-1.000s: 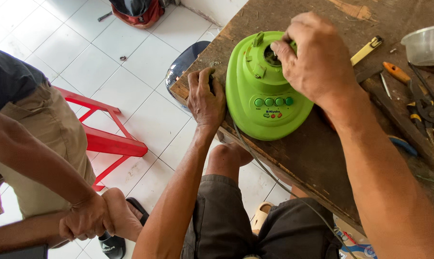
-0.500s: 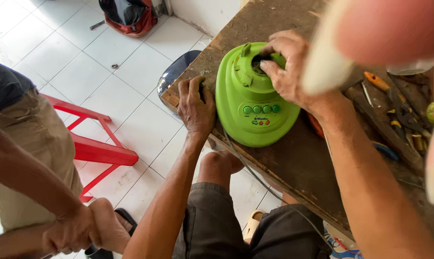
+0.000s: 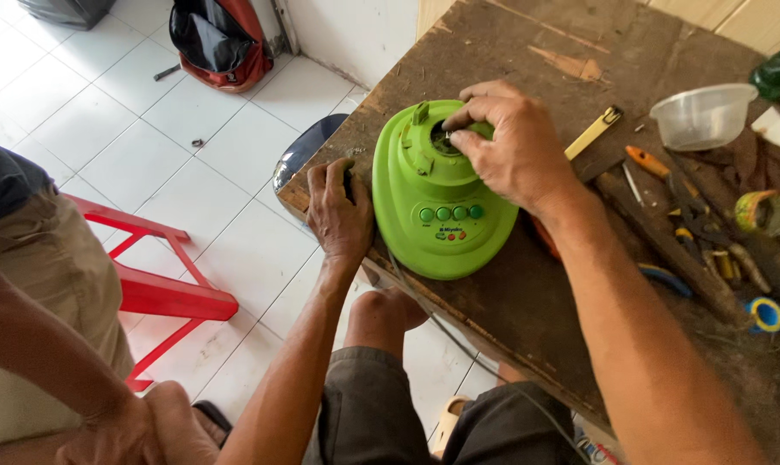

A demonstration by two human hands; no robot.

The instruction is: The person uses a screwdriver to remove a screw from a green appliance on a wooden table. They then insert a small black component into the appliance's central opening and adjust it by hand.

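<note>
Green blender base (image 3: 441,202) sits on the wooden workbench (image 3: 528,52), close to the bench's near-left edge. Round plastic body, lime green, wider at the bottom, narrower collar on top. Row of four green round buttons on the front face, small red and orange marks under them. Upright tabs on the collar rim around the drive socket. A thin cable runs from under the base and drops off the bench edge.

Right hand (image 3: 510,146) is on top of the base, palm down, wrist coming in from the lower right. Fingers curled in, thumb and fingertips pinched at the drive socket in the middle of the collar. What they pinch is too small and covered to make out, so can't tell if it's a part or the socket itself.

Left hand (image 3: 340,211) just left of the base, flat on the bench edge, fingers bent over the corner and touching the base's side. Bracing, not wrapped around anything.

To the right of the right hand: yellow tape measure (image 3: 593,133), clear plastic tub (image 3: 704,116), orange-handled screwdriver (image 3: 644,159), pile of worn hand tools.

Left of the left hand, off the bench: red plastic stool (image 3: 161,288) on white floor tiles, red-black bag (image 3: 217,39) further up. Another person's clasped hands (image 3: 149,426) at lower left.
</note>
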